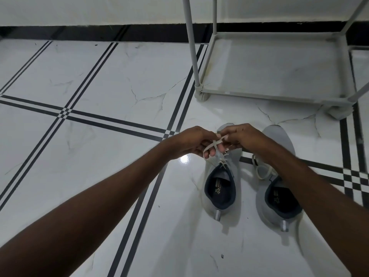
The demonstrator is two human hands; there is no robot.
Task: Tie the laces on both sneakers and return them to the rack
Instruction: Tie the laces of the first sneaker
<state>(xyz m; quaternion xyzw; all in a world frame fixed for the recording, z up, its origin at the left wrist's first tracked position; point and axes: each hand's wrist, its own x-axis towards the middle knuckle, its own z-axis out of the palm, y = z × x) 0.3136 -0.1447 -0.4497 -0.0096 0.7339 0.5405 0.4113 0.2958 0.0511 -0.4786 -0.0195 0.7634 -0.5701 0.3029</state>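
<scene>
Floor: a white shiny tile floor with black stripes (99, 92) is seen under everything.
Rack: a pale grey metal shoe rack (275, 64) stands past the shoes, up and to the right; no shoes are seen on its bottom shelf.
Left shoe: a grey cloth sneaker with a dark blue inside (220, 182) lies on the floor, toe pointed away toward the rack, heel toward the person. Its thin white lace (214, 145) is lifted up above the tongue.
Right shoe: a second grey sneaker (279, 188) lies just beside the first, pointed the same way. Its white lace (263, 170) lies loose on top and looks untied.
Left hand: the left hand (191, 141) is closed, and one lace end is pinched in its grip.
Right hand: the right hand (242, 137) is closed too, and the other lace end is pinched.
Key spot: the lace ends are crossed right between the two hands, straight above the left shoe. Both hands are equally near, so the knot can likely be pulled down toward the shoe.
</scene>
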